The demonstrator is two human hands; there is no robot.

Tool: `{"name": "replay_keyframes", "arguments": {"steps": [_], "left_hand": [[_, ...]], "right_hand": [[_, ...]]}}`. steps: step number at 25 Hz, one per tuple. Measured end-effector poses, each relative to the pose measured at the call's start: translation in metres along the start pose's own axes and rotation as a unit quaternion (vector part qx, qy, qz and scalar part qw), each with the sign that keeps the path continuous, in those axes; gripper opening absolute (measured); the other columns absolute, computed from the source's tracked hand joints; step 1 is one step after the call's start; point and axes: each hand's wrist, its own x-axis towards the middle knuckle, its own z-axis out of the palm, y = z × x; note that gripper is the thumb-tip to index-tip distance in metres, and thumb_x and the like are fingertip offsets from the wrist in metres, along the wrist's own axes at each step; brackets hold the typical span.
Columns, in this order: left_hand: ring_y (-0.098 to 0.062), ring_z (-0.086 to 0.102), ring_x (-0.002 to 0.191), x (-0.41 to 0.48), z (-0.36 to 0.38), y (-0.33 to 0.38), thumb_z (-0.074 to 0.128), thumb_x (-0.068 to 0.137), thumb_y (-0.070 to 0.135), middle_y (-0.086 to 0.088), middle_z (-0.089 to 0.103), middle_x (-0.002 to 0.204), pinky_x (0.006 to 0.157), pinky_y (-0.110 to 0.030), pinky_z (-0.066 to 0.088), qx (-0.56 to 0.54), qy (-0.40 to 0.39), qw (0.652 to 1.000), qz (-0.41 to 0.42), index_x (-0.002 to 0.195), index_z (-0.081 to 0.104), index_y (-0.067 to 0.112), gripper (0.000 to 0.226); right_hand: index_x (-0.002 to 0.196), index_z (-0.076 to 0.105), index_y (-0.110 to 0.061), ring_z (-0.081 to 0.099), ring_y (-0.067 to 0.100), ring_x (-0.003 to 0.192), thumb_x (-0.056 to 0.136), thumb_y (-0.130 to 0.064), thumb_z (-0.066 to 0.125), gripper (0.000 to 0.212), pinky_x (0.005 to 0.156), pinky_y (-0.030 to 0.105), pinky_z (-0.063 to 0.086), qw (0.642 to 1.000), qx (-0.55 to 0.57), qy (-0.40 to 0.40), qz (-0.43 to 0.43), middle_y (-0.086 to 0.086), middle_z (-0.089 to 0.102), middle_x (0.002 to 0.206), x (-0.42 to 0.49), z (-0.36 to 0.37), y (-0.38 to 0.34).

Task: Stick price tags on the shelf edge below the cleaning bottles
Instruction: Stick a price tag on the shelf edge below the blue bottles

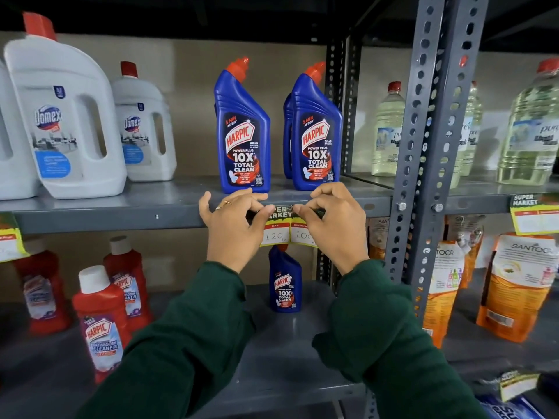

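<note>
Price tag (287, 229) sits on the gray shelf edge (121, 217), held between both hands. Left hand (234, 226) pinches its top left corner with thumb and finger tight together. Right hand (335, 223) pinches the top right corner the same way. Just above the hands stand two blue Harpic bottles (243, 131). Far off to the left are white Domex jugs (66, 116). Below the hands stands a small blue bottle (284, 282).
</note>
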Motion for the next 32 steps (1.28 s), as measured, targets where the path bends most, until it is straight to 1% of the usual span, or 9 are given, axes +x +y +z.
{"name": "replay_keyframes", "arguments": {"steps": [5, 7, 10, 12, 14, 20, 23, 28, 32], "left_hand": [[-0.009, 0.051, 0.089, 0.001, 0.008, 0.003, 0.064, 0.085, 0.020, 0.011, 0.061, 0.084, 0.105, -0.042, 0.004, -0.001, 0.034, 0.999, -0.013, 0.078, 0.059, 0.014, 0.010], [-0.011, 0.052, 0.094, 0.000, 0.008, 0.003, 0.064, 0.085, 0.019, 0.008, 0.063, 0.086, 0.106, -0.043, 0.002, 0.002, 0.037, 0.999, -0.016, 0.089, 0.060, 0.017, 0.007], [-0.019, 0.049, 0.110, 0.000, 0.013, 0.004, 0.057, 0.089, 0.027, 0.001, 0.068, 0.101, 0.104, -0.040, -0.002, 0.054, 0.037, 0.998, 0.003, 0.106, 0.062, 0.019, 0.020], [-0.021, 0.047, 0.114, 0.000, 0.018, 0.005, 0.050, 0.089, 0.038, 0.000, 0.067, 0.109, 0.104, -0.041, -0.002, 0.103, 0.042, 0.994, 0.012, 0.106, 0.063, 0.019, 0.029], [-0.023, 0.048, 0.113, 0.000, 0.022, 0.006, 0.046, 0.089, 0.045, -0.002, 0.069, 0.103, 0.104, -0.044, -0.001, 0.129, 0.050, 0.990, 0.009, 0.105, 0.062, 0.018, 0.036], [-0.026, 0.056, 0.099, -0.003, 0.024, 0.002, 0.042, 0.091, 0.043, -0.004, 0.070, 0.094, 0.106, -0.044, 0.002, 0.155, 0.052, 0.986, 0.021, 0.115, 0.053, 0.017, 0.037], [-0.025, 0.058, 0.094, -0.002, 0.020, -0.002, 0.037, 0.094, 0.037, -0.006, 0.071, 0.089, 0.105, -0.040, 0.008, 0.142, 0.049, 0.988, 0.031, 0.111, 0.054, 0.016, 0.032], [-0.025, 0.060, 0.083, 0.001, 0.011, -0.003, 0.035, 0.094, 0.029, -0.007, 0.072, 0.079, 0.090, -0.035, 0.022, 0.138, 0.031, 0.989, 0.045, 0.104, 0.058, 0.012, 0.030], [-0.029, 0.060, 0.080, 0.002, 0.006, -0.003, 0.034, 0.090, 0.025, -0.008, 0.071, 0.077, 0.085, -0.035, 0.024, 0.130, 0.021, 0.989, 0.063, 0.101, 0.059, 0.010, 0.031]], "right_hand": [[0.072, 0.064, -0.008, 0.057, 0.016, 0.077, 0.078, -0.029, 0.071, 0.022, 0.068, 0.038, 0.051, 1.000, 0.002, 0.012, 0.026, 0.005, 0.060, 0.091, 0.003, 0.006, 0.000], [0.083, 0.061, -0.009, 0.056, 0.018, 0.089, 0.077, -0.030, 0.072, 0.024, 0.078, 0.040, 0.051, 0.999, 0.037, 0.017, 0.034, 0.006, 0.059, 0.100, 0.003, 0.006, 0.005], [0.108, 0.056, -0.013, 0.049, 0.022, 0.113, 0.077, -0.045, 0.065, 0.046, 0.105, 0.040, 0.031, 1.000, 0.004, 0.011, 0.028, 0.007, 0.060, 0.116, 0.003, 0.010, 0.011], [0.101, 0.060, -0.012, 0.052, 0.023, 0.106, 0.074, -0.063, 0.053, 0.058, 0.107, 0.034, 0.019, 0.997, -0.067, 0.031, 0.023, 0.007, 0.067, 0.104, 0.003, 0.017, 0.010], [0.094, 0.064, -0.012, 0.054, 0.023, 0.099, 0.070, -0.069, 0.045, 0.064, 0.104, 0.032, 0.019, 0.995, -0.082, 0.056, 0.028, 0.006, 0.069, 0.094, 0.003, 0.022, 0.010], [0.094, 0.065, -0.014, 0.055, 0.023, 0.098, 0.075, -0.062, 0.050, 0.054, 0.102, 0.033, 0.023, 0.997, -0.063, 0.047, 0.009, 0.006, 0.070, 0.094, 0.003, 0.019, 0.014], [0.097, 0.065, -0.012, 0.058, 0.024, 0.097, 0.081, -0.049, 0.056, 0.041, 0.098, 0.038, 0.032, 0.998, -0.068, 0.019, -0.007, 0.007, 0.072, 0.096, 0.006, 0.013, 0.016], [0.094, 0.066, -0.011, 0.061, 0.027, 0.086, 0.087, -0.026, 0.060, 0.018, 0.087, 0.036, 0.037, 0.996, -0.072, 0.005, -0.047, 0.009, 0.073, 0.090, 0.005, 0.007, 0.017], [0.093, 0.066, -0.007, 0.061, 0.031, 0.086, 0.090, -0.017, 0.051, 0.018, 0.086, 0.040, 0.041, 0.996, -0.074, 0.006, -0.052, 0.013, 0.073, 0.091, 0.008, 0.003, 0.020]]}}
